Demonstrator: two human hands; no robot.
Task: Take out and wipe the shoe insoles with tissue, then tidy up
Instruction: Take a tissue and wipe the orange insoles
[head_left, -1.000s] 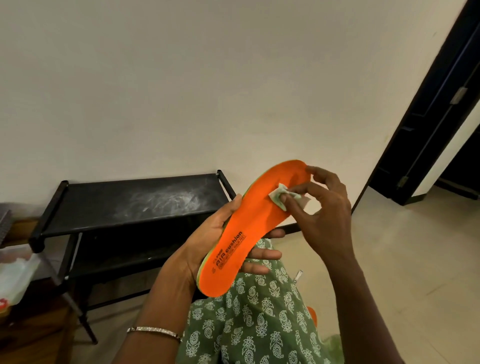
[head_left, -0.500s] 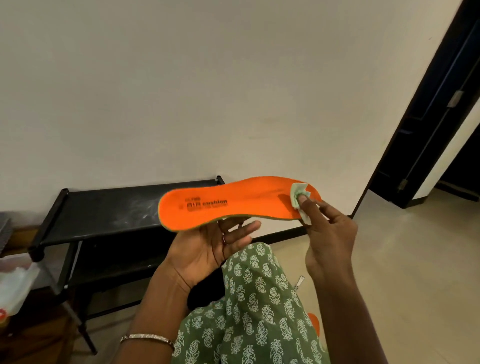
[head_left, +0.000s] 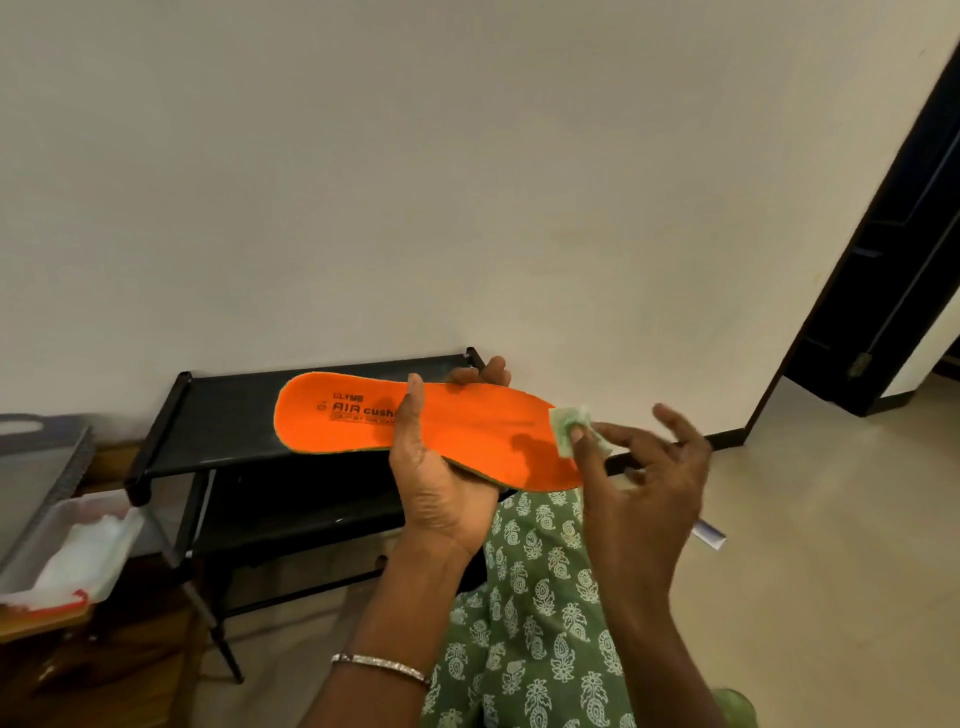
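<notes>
An orange insole (head_left: 467, 431) with black lettering lies roughly level in front of me, heel to the left and toe to the right. My left hand (head_left: 441, 483) grips it from below at the middle, thumb over the top and fingertips showing past the far edge. My right hand (head_left: 644, 462) pinches a small folded pale green tissue (head_left: 569, 427) against the toe end, with its other fingers spread out.
A black two-tier shoe rack (head_left: 223, 447) stands against the white wall behind the insole. At the left a clear plastic tray (head_left: 47, 540) holds white tissue. A dark door frame (head_left: 883, 270) is at the right. My green patterned lap (head_left: 535, 613) is below.
The insole swung from steeply tilted to nearly level. My left hand regripped it from below with the thumb on top. The tissue slid along the forefoot to the toe edge.
</notes>
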